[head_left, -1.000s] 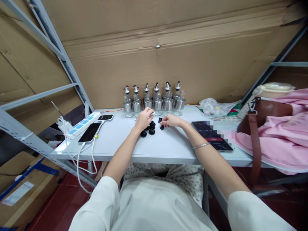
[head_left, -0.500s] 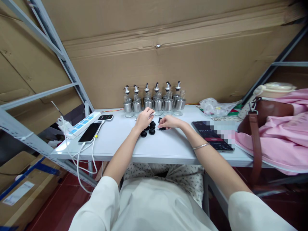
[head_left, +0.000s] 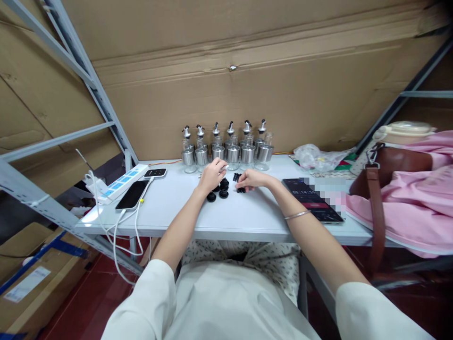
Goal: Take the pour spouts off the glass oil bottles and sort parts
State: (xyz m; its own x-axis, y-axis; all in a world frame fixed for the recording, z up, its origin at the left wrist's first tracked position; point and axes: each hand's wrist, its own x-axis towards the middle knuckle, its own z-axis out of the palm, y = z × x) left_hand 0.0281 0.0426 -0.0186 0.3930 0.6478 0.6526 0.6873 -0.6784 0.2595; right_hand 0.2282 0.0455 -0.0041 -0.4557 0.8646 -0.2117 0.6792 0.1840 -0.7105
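My left hand (head_left: 211, 174) rests on the white table (head_left: 244, 217) with its fingers curled round a small silver-tipped part. Just below it lie several black round caps (head_left: 219, 190). My right hand (head_left: 254, 178) sits to the right, fingers pinched over a small cluster of black pieces (head_left: 238, 180). Behind both hands stands a row of several glass bottles with steel sleeves and pour spouts (head_left: 226, 150).
A white power strip (head_left: 122, 181), a black phone (head_left: 131, 194) on a cable and a small black device (head_left: 155, 173) lie at the left. A tablet (head_left: 311, 198) lies at the right, beside a crumpled plastic bag (head_left: 313, 157), a brown strap bag (head_left: 389, 163) and pink cloth (head_left: 406, 208). Cardboard backs the table.
My right hand slid a little left and then back right over the small black pieces, which now sit bunched under its fingertips. My left hand has barely moved.
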